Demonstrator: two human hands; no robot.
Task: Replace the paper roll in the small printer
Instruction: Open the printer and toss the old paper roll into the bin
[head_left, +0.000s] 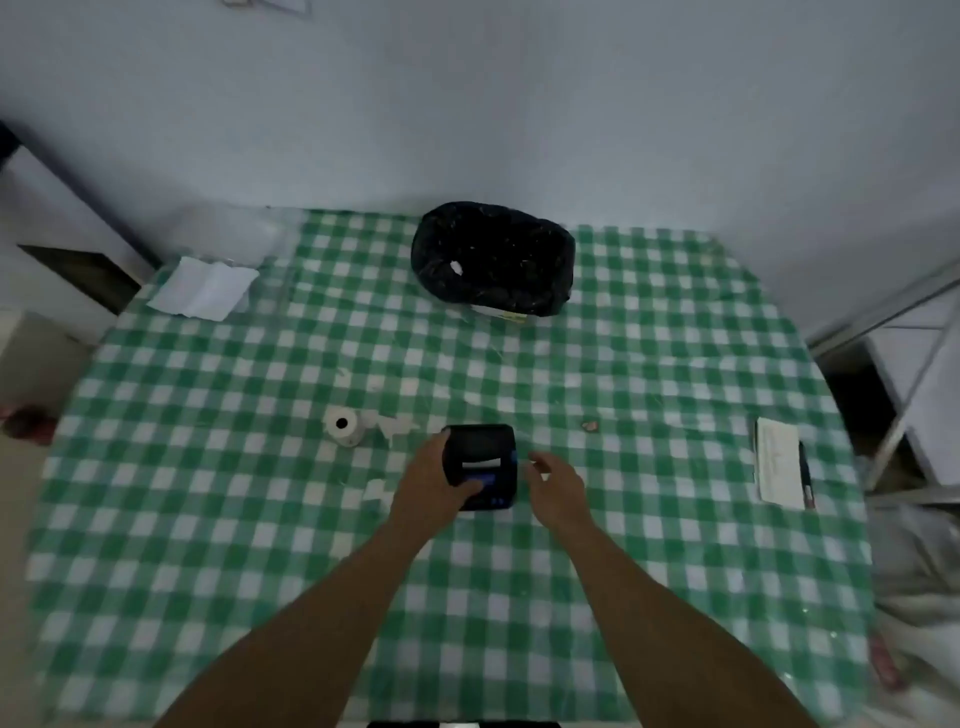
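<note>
A small black printer with a blue-lit panel lies on the green-and-white checked tablecloth near the table's middle. My left hand grips its left side, thumb across the front. Just right of the printer hovers my right hand, fingers spread and empty, not touching it. A white paper roll stands on end to the printer's left, with a torn scrap of paper beside it.
A bin lined with a black bag stands at the table's far side. Folded white paper lies at the far left corner. A white notepad with a pen sits at the right edge. A wall runs behind the table.
</note>
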